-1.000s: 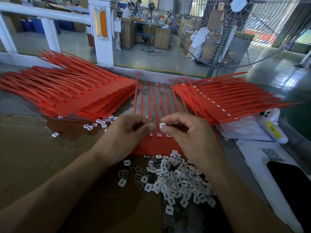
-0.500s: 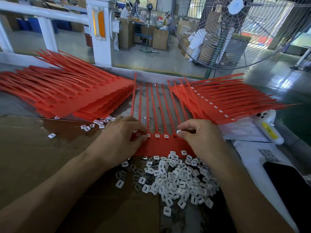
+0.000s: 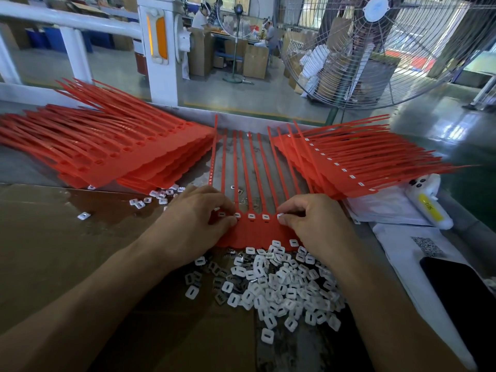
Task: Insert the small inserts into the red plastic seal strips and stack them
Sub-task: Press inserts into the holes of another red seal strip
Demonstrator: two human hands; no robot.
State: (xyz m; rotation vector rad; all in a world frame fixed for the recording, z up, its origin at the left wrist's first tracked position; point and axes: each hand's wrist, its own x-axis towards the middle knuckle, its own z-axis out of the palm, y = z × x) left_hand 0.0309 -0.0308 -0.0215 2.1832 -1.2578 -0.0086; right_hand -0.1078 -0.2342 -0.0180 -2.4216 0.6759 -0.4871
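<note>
At the table's centre, the flat red plastic seal strip sheet (image 3: 255, 232) is pinned by the curled left hand (image 3: 198, 221) at nine o'clock while a small white square insert (image 3: 280, 216) is pinched into its three-o'clock socket by the right hand (image 3: 316, 224), seemingly for steadiness.

Factory floor: industrial fan (image 3: 375, 49), cartons (image 3: 255, 60)

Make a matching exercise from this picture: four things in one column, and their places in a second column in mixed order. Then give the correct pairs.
Things
1. pile of white inserts
2. stack with empty sockets
3. stack with inserts fitted
4. black phone

Places
A. far left of the bench
B. near right edge, on white paper
C. nearest the person, between the forearms
D. far right, beside the fan

Pairs: 1-C, 2-A, 3-D, 4-B
</note>
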